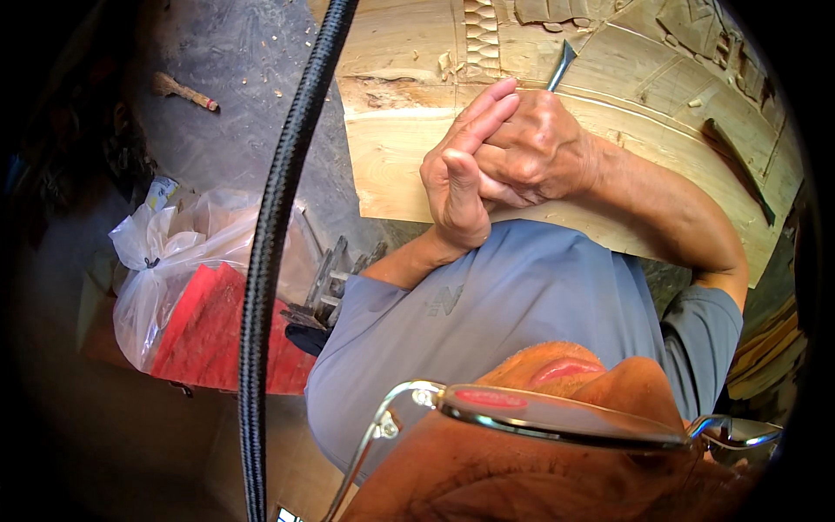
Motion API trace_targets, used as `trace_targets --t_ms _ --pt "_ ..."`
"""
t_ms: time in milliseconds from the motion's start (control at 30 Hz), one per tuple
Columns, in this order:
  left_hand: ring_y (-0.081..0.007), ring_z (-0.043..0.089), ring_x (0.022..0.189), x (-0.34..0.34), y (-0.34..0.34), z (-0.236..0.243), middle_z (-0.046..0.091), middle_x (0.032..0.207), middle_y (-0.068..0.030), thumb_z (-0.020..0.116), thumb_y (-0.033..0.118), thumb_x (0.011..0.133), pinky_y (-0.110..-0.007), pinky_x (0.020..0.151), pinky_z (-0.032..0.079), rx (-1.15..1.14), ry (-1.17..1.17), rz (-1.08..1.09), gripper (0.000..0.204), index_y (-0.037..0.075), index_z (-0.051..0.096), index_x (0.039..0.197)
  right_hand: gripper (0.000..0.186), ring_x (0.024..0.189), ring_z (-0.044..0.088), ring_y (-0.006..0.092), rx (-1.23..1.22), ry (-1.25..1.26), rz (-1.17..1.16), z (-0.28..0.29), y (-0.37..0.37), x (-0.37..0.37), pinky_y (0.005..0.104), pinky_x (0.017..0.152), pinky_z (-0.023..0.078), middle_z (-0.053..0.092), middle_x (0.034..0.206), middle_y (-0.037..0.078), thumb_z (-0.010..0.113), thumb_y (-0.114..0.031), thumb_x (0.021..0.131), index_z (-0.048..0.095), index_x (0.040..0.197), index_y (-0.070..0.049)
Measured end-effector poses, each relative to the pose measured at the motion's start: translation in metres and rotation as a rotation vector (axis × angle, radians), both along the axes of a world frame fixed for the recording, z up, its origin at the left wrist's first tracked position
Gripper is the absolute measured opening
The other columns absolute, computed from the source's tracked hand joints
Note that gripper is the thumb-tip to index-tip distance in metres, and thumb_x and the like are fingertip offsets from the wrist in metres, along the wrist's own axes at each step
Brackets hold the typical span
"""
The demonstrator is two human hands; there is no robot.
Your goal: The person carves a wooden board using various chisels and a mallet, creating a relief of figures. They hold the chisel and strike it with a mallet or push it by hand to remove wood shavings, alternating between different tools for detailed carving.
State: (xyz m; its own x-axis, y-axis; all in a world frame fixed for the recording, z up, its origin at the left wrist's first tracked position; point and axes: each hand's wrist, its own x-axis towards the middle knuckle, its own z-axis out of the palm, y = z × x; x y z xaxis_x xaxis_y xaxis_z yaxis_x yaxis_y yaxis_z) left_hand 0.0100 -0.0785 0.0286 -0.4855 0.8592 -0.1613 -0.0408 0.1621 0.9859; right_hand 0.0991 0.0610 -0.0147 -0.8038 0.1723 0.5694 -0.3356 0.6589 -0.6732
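Observation:
My right hand (531,143) is closed around a chisel, whose steel blade (561,68) points away from me over the carved wooden panel (391,157). The handle is hidden in the grip. My left hand (457,174) rests against the left side of my right hand, its fingers fairly straight and pointing up across it. The pale panel carries scalloped and lined carving along its far part. A second, dark narrow tool (738,170) lies on the panel at the right, beside my right forearm.
A wooden stick (184,90) lies on the grey surface at upper left. Below are a tied clear plastic bag (143,244), a red surface (209,331) and grey metal pieces (330,278). A black braided hose (278,217) crosses the view vertically. Wooden strips (765,357) show at right.

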Motion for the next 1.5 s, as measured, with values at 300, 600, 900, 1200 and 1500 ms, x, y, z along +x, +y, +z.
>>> trace_targets --t_ms 300,600,900,1200,1500 --pt "-0.0412 0.059 0.145 0.003 -0.001 -0.006 0.062 0.155 -0.0319 0.013 0.060 0.120 -0.047 0.126 0.041 -0.033 -0.048 0.019 0.092 -0.009 0.070 0.143 0.030 0.050 0.061 0.0235 0.016 -0.012 -0.013 -0.005 -0.002 0.003 0.0384 0.045 0.046 0.060 0.060 0.005 0.075 -0.024 0.086 0.060 0.063 -0.010" --pt "-0.0417 0.059 0.146 0.012 0.003 -0.011 0.062 0.154 -0.0318 0.013 0.060 0.120 -0.048 0.127 0.041 -0.058 -0.040 0.041 0.093 -0.010 0.069 0.142 0.029 0.050 0.059 0.0226 0.009 0.018 -0.016 -0.011 0.003 0.008 0.0384 0.045 0.046 0.058 0.060 0.005 0.074 -0.022 0.083 0.059 0.063 -0.009" --pt "-0.0416 0.060 0.144 0.020 0.003 -0.016 0.063 0.153 -0.0320 0.015 0.061 0.120 -0.049 0.126 0.042 -0.053 -0.016 0.053 0.092 -0.009 0.070 0.142 0.028 0.054 0.062 0.0241 -0.031 0.026 -0.036 -0.015 0.001 0.013 0.0398 0.049 0.050 0.060 0.063 0.005 0.073 -0.023 0.083 0.061 0.064 -0.008" --pt "-0.0419 0.063 0.142 0.031 0.003 -0.022 0.064 0.151 -0.0328 0.015 0.060 0.120 -0.049 0.123 0.045 -0.089 0.069 0.053 0.091 -0.009 0.071 0.141 0.022 0.056 0.064 0.0264 -0.073 0.024 -0.029 -0.028 -0.003 0.024 0.0406 0.052 0.052 0.062 0.067 0.008 0.075 -0.021 0.081 0.062 0.067 -0.008" --pt "-0.0424 0.066 0.138 0.047 0.004 -0.032 0.068 0.145 -0.0338 0.022 0.056 0.122 -0.049 0.121 0.048 -0.078 0.115 0.065 0.086 -0.011 0.072 0.137 0.022 0.055 0.064 0.0268 -0.080 -0.019 -0.047 -0.039 -0.008 0.043 0.0414 0.052 0.053 0.062 0.065 0.008 0.074 -0.021 0.084 0.062 0.069 -0.010"
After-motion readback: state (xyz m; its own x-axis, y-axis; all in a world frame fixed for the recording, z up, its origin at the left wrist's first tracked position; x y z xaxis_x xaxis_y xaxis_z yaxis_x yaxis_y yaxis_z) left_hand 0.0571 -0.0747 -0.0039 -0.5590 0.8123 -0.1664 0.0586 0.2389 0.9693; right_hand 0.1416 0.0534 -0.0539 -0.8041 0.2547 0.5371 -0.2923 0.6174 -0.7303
